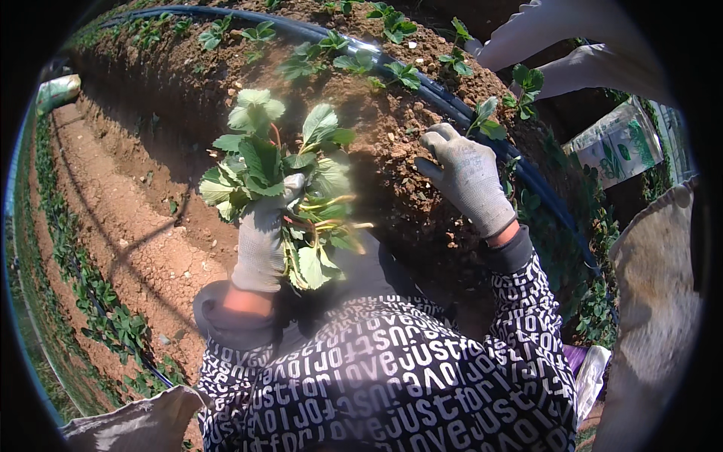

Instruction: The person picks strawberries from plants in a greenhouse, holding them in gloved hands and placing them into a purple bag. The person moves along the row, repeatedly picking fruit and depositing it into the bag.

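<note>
My left hand, in a pale knitted work glove, is closed around a bunch of leafy strawberry seedlings; their reddish and green stems point to the right. My right hand, gloved the same way, is over the side of the raised soil bed with thumb and fingers apart and nothing visible between them. Just above its wrist side, a small strawberry plant stands beside the black drip irrigation tubes. More young plants grow along both sides of the tubes.
Another person's white-gloved hands and sleeves reach in at the upper right. Below them lies a printed plastic bag. A pale rolled bag lies at the far left, by a bare soil furrow and a planted row.
</note>
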A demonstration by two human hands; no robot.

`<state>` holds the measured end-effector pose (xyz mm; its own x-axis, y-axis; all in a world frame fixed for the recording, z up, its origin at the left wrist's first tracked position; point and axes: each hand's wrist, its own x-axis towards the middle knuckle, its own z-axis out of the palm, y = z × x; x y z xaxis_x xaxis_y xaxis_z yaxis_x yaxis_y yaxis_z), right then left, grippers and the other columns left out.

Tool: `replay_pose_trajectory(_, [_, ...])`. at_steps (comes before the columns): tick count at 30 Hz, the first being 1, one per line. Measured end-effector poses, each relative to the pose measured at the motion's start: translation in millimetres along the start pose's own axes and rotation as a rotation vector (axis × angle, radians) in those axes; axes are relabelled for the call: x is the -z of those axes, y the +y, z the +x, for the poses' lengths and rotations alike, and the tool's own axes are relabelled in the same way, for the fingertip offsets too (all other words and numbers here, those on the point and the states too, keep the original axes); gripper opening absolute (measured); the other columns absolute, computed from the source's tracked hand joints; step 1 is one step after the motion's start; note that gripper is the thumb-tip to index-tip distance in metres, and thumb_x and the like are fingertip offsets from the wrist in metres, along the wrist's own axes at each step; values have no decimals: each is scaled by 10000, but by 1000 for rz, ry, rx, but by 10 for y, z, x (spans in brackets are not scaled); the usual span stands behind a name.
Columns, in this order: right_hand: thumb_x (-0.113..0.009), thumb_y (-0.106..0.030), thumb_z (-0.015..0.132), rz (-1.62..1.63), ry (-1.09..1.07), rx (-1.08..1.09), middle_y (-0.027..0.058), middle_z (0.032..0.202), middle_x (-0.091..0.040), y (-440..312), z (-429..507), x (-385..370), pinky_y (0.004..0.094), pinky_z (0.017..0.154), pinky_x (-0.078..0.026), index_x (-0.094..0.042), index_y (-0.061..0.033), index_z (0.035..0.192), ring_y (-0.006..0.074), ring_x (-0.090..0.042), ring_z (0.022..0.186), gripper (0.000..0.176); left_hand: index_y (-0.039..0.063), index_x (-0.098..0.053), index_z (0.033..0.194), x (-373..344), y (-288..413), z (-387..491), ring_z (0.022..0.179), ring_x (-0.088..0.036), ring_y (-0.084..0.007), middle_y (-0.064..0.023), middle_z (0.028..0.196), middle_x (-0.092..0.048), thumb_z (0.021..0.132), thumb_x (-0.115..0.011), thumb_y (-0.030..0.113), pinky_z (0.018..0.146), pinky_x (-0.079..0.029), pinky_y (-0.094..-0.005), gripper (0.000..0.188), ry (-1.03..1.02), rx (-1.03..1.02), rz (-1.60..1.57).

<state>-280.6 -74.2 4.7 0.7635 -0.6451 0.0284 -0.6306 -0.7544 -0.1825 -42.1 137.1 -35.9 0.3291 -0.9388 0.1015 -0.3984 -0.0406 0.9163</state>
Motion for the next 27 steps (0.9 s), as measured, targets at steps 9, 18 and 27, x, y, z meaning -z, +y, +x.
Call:
replay_pose_trajectory(9, [-681,-255,818,-252,-254,-104,114,820,-676,864,-106,64,433,733,-538,-687,-96,850,306,-680,852,162,-67,-590,1235,-45,183,32,1088,-622,-212,-150,1213,-635,987,-473,36,956,-496,-317,293,20,155,-348])
replay_pose_trajectory(18, [-645,-137,737,-475,-231,176,80,683,-675,555,181,-77,398,498,-490,-699,-115,713,265,-690,634,63,-18,-639,1225,-44,381,145,1012,-629,-163,-103,1159,-661,964,-486,45,858,-498,-279,309,52,228,-222])
replay_pose_trajectory(27, [-611,-147,810,-418,-126,130,25,765,-625,675,-576,-153,356,582,-507,-618,-135,826,207,-668,685,20,67,-663,1191,-36,333,57,907,-634,-154,-111,1045,-699,985,-545,116,800,-490,-307,242,35,101,-94])
